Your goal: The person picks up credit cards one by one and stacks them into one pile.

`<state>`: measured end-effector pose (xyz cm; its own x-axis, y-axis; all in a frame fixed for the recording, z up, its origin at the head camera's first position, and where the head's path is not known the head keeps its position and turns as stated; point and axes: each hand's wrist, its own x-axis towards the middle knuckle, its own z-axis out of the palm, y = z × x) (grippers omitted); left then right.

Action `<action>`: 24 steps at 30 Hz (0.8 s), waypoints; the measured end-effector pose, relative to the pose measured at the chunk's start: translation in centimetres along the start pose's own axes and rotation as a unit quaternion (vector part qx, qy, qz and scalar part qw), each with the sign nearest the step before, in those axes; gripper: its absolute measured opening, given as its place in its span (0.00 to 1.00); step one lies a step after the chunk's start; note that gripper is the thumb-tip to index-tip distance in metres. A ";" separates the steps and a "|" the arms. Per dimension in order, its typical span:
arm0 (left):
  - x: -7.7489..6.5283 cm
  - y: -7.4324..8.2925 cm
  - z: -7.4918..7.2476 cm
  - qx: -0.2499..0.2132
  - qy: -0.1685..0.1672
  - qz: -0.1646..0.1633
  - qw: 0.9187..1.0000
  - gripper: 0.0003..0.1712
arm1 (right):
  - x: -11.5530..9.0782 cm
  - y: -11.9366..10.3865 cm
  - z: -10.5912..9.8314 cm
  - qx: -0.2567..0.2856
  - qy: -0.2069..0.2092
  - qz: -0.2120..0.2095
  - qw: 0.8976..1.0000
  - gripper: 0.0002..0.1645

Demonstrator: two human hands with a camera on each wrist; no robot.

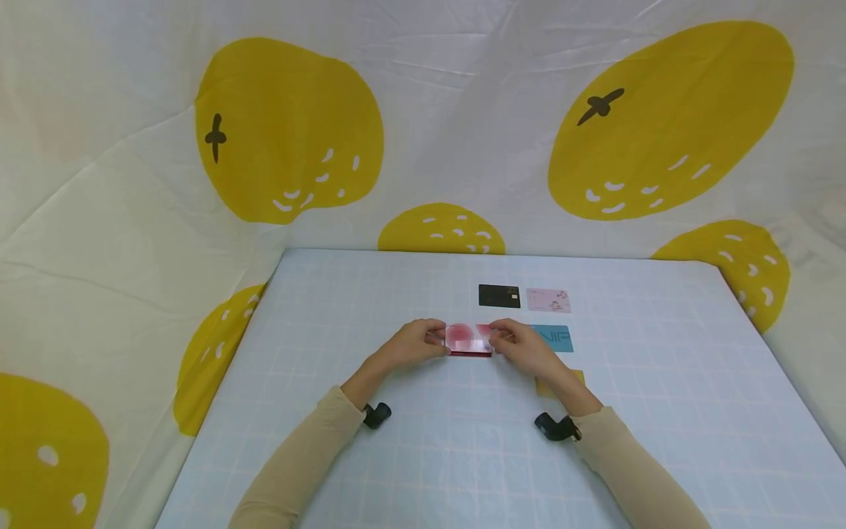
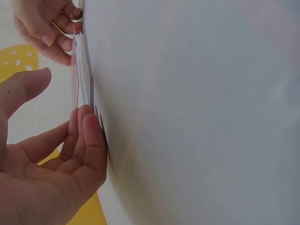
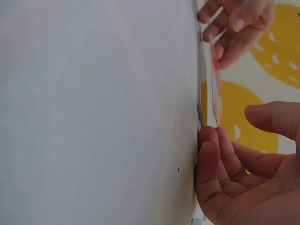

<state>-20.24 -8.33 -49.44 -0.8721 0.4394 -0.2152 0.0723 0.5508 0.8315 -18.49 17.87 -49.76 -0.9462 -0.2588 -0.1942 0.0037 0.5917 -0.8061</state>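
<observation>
A pink and red card [image 1: 460, 336] lies between the fingertips of both hands, with a dark red edge showing under its near side. In the left wrist view, the fingers of my left hand [image 2: 70, 164] curl at one end of the card, thumb lifted clear. At the other end, the bent fingers of my right hand [image 3: 239, 173] hold the card, its thumb also apart. A narrow gap shows beneath the card [image 3: 216, 93] in the right wrist view. Beside the right hand lies a teal card [image 1: 558, 339], partly covered.
Beyond the hands, a black card [image 1: 499, 296] lies next to a pale pink card [image 1: 548, 300]. A yellow card [image 1: 575, 378] is half hidden under the right forearm. All lie on a pale checked tabletop [image 1: 423, 455], with a fruit-patterned cloth [image 1: 463, 132] behind.
</observation>
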 end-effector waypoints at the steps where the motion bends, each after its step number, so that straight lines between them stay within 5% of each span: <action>1: 0.0 0.0 0.0 0.000 -0.001 0.000 1.000 0.32 | 0.0 0.0 0.0 -0.001 -0.002 -0.001 1.000 0.24; 24: 0.6 -0.1 0.4 0.056 -0.020 -0.026 0.998 0.32 | 0.6 0.3 0.4 -0.040 0.000 0.003 0.999 0.25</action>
<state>-20.58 -7.85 -49.89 -0.8562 0.4346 -0.2794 0.0828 0.6492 0.7561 -18.90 17.59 -50.33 -0.9460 -0.2557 -0.1990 -0.0166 0.6516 -0.7584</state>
